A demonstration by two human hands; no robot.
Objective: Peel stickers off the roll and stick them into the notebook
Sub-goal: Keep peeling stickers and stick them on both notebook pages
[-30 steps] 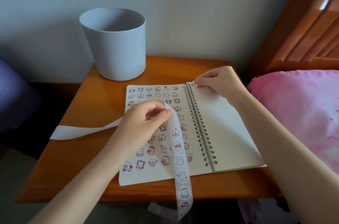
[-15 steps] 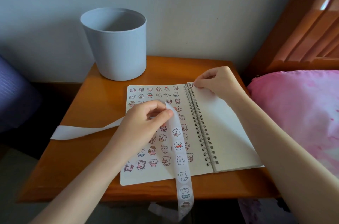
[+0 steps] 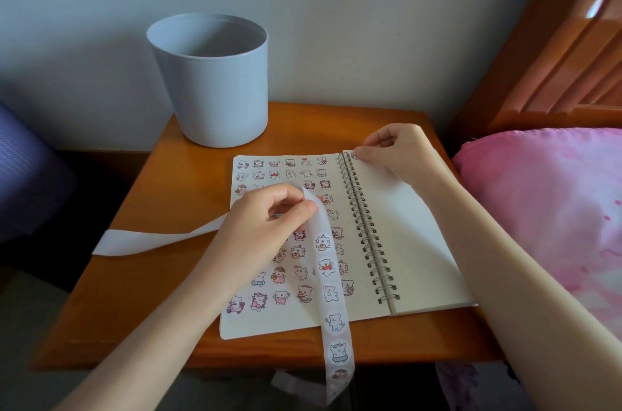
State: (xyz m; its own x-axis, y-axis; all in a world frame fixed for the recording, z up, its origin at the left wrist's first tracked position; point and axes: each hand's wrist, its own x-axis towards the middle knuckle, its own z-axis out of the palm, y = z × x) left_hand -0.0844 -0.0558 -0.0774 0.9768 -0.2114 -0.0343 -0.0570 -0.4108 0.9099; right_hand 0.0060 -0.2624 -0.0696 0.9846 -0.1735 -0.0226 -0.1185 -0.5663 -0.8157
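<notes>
Your left hand is over the left page of the notebook, thumb and forefinger pinching the sticker strip right where it folds over. From that pinch the blank backing runs off to the left across the counter and ends near its left edge. The part that has stickers on it drops down across the left page, goes over the front edge of the counter and hangs there.

The notebook lies open and flat with its spiral binding up the middle. The left page is packed with rows of little cartoon stickers, and the right page is blank apart from one small sticker in its top corner by the spiral.

Your right hand is up at that corner with its fingers bent, the tips down at the sticker's edge. Honestly I can't tell if they're pinching it or just pressing it flat.

Behind the notebook a grey bin stands upright at the back of the counter, against the wall. A pink pillow sits off to the right, just beside your right forearm.
</notes>
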